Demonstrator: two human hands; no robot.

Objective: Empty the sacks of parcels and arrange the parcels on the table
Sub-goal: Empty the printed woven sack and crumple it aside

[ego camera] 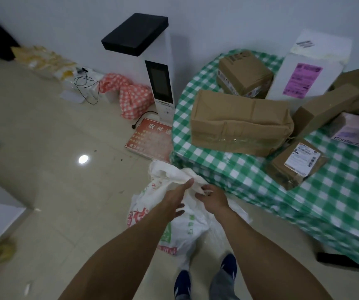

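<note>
A white woven sack [180, 226] with red and green print stands on the floor in front of my feet, beside the table. My left hand [177, 199] and my right hand [212, 197] both grip the bunched fabric at its mouth. What is inside the sack is hidden. On the table with the green checked cloth [336, 191] lie several parcels: a large brown box [239, 122], a smaller brown box [244, 74] behind it, a tall white box with a pink label [308, 68], a long brown carton [327, 109] and a small labelled brown parcel [295, 165].
A white kiosk with a black top and a screen [154, 68] stands against the wall left of the table. A red sign board [150, 137], a red checked cloth bundle [128, 92], cables and yellow packets lie on the tiled floor [55, 159].
</note>
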